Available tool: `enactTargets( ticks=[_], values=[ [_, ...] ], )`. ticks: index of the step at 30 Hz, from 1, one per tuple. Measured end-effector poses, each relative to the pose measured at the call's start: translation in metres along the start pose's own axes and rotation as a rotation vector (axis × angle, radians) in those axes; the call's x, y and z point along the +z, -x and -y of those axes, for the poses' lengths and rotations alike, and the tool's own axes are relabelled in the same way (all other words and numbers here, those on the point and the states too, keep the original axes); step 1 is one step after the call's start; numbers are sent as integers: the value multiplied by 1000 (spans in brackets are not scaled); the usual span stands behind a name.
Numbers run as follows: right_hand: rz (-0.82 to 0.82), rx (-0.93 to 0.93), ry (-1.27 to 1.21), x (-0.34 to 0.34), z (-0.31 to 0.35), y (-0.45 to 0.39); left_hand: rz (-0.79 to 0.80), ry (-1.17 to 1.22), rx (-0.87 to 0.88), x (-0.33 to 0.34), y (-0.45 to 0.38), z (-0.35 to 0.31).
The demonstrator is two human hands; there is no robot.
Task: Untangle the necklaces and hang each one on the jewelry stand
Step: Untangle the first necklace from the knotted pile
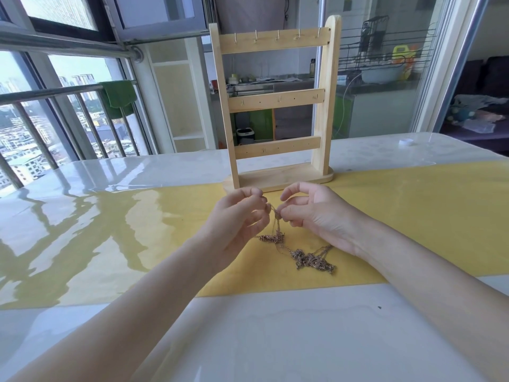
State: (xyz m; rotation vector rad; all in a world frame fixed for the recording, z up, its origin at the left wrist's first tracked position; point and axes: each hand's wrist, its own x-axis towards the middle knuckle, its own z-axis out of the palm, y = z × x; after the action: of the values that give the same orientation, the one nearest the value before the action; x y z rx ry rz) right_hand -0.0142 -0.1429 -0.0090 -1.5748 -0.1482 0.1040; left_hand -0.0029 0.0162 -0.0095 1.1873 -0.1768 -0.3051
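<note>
Two hands' grip (271, 209) atop necklaces (303, 256), tangle trailing below-right.

left hand (242, 216), right hand (311, 216) — raised together, fingertips pinching

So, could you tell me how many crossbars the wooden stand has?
3: the top bar, middle bar and bottom bar of the jewelry stand.

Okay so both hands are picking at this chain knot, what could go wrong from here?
1. The left hand and right hand pinch the same chain; pulling apart could tighten the tangle of necklaces on the table.
2. Lifting higher may drag that clump off the yellow mat.
3. The jewelry stand stands close behind; a jerk might knock it.
</note>
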Motion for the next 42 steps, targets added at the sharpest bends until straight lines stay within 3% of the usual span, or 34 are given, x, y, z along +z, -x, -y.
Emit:
enactTargets(
  ticks=[5,10,12,17,21,33,39,42],
  values=[
    [-14,-19,29,0,1,0,30,251,-192,4,0,-6],
    [-39,-12,174,-1,-2,-2,67,410,-207,5,1,-13],
    [-42,8,178,-1,-3,-2,91,347,-193,5,2,-16],
    [-6,48,-160,-5,2,-2,42,-359,-114,-1,3,-1],
    [30,72,-227,-4,3,-2,7,-557,-66,0,4,4],
    [-15,51,-291,-3,4,-1,-21,-588,-68,3,6,1],
    [24,59,-480,-5,8,0,9,-334,-169,1,7,-4],
    [45,70,-269,-6,7,1,-2,-255,-165,-1,5,-5]
  ],
)
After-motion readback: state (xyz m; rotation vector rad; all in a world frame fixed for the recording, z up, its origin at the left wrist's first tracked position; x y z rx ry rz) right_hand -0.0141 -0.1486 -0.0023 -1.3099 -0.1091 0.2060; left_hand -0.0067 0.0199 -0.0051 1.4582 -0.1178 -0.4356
